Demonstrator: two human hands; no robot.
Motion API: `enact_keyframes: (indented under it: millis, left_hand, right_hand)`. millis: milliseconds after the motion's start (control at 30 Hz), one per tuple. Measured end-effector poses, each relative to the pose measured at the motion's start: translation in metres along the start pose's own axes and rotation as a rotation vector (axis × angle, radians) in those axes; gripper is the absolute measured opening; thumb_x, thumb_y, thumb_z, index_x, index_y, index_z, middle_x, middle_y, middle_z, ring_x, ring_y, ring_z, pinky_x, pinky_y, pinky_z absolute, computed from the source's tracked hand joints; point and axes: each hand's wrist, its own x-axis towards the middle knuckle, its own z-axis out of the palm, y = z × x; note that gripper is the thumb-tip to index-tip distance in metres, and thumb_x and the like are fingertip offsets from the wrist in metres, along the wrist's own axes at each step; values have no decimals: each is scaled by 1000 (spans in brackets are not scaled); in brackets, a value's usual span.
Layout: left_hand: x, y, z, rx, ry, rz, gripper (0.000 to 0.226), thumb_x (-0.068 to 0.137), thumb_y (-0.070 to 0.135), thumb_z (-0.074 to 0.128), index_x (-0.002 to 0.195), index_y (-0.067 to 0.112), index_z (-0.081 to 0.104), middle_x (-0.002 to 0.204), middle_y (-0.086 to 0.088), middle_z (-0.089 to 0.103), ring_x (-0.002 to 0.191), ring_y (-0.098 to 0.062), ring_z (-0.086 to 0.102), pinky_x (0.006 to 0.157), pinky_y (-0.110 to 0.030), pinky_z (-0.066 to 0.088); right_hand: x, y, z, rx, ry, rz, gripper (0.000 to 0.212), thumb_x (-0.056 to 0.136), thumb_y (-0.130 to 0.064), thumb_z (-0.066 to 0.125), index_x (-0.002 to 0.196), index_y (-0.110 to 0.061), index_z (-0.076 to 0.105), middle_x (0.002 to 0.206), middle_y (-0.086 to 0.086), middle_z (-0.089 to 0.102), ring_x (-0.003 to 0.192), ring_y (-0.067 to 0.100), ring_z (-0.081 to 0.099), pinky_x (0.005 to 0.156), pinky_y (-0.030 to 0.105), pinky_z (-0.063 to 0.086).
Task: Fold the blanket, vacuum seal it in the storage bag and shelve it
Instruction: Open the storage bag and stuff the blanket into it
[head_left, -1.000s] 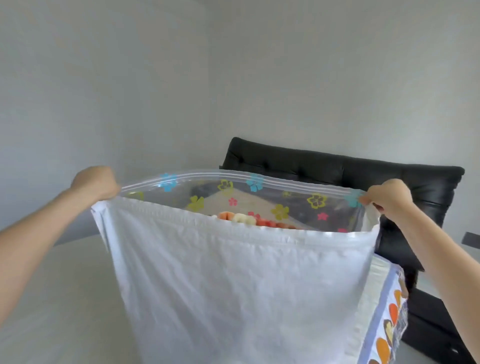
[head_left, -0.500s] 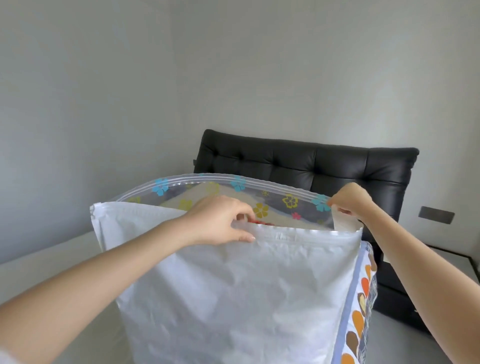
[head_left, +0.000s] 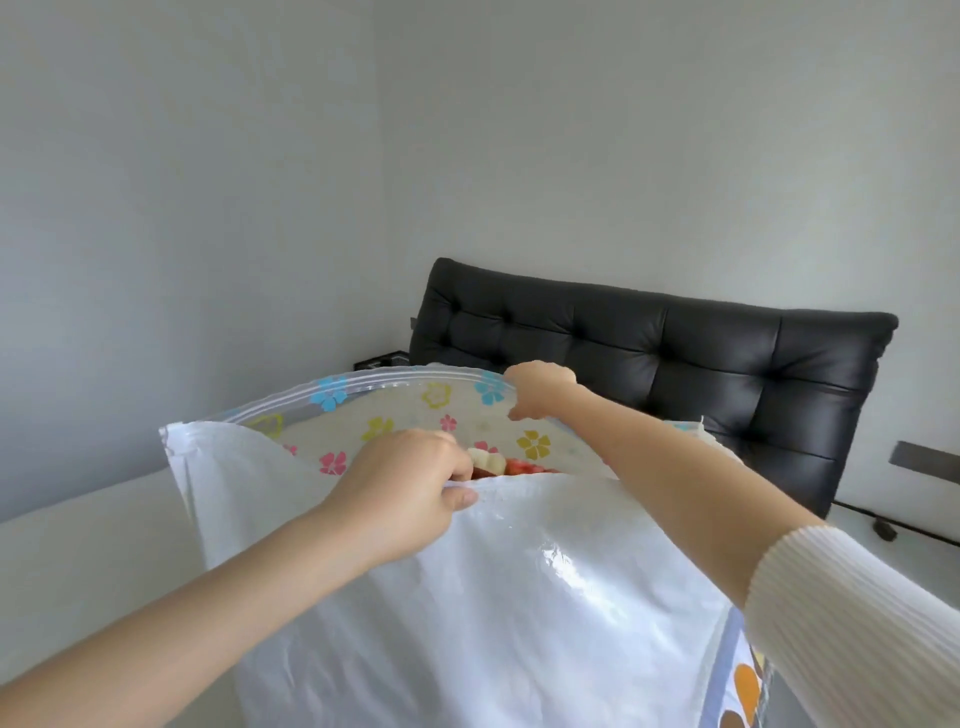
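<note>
Two bare hands gripped the storage bag (head_left: 519, 597) mouth, left hand (head_left: 410, 486) pinched the near white rim, right hand (head_left: 540, 389) clutched the far flowered rim beyond it, blanket (head_left: 511, 464) peeked between them, black headboard (head_left: 675, 374) behind.

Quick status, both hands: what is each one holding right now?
Left hand: closed, pinching the near white edge of the storage bag at its mouth.
Right hand: closed, gripping the bag's far flowered zip edge.
</note>
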Motion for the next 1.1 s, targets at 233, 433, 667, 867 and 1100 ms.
enact_keyframes:
  millis: [233, 433, 667, 867, 1100]
  left_hand:
    - [29, -38, 17, 223, 143, -37, 11, 78, 28, 73, 71, 21, 68, 81, 6, 44, 85, -25, 52, 70, -30, 16]
    - [16, -55, 35, 354, 107, 8, 19, 68, 31, 77, 54, 23, 66, 127, -19, 56, 127, -44, 42, 111, -54, -1]
    - [0, -67, 43, 254, 136, 128, 16, 70, 25, 62, 56, 17, 64, 69, -5, 63, 61, -28, 64, 84, -62, 46]
    - [-10, -55, 27, 46, 83, 49, 19, 80, 4, 58, 68, 14, 47, 68, -3, 50, 65, -27, 50, 56, -32, 34]
    - [-18, -39, 9, -40, 278, 217, 29, 73, -5, 51, 87, 15, 66, 80, -3, 69, 74, -29, 62, 62, -34, 49]
  right_hand:
    - [-27, 12, -8, 167, 83, -144, 23, 81, -1, 54, 89, -8, 74, 87, 2, 63, 84, 22, 59, 69, 27, 47]
    - [-99, 27, -29, 181, 77, -276, 23, 77, -3, 60, 83, -20, 75, 63, -19, 53, 60, 3, 50, 51, 6, 34]
    - [-147, 6, -12, 91, 65, -321, 23, 88, -15, 52, 94, -30, 68, 68, -20, 49, 64, 1, 45, 56, 10, 31]
    - [-157, 1, -14, 160, 178, -216, 24, 85, -9, 56, 93, -24, 73, 70, -19, 52, 73, 9, 44, 58, 19, 28]
    - [-181, 0, -43, 194, 260, -169, 27, 83, -6, 55, 75, -31, 63, 63, -23, 49, 71, 12, 49, 67, 23, 31]
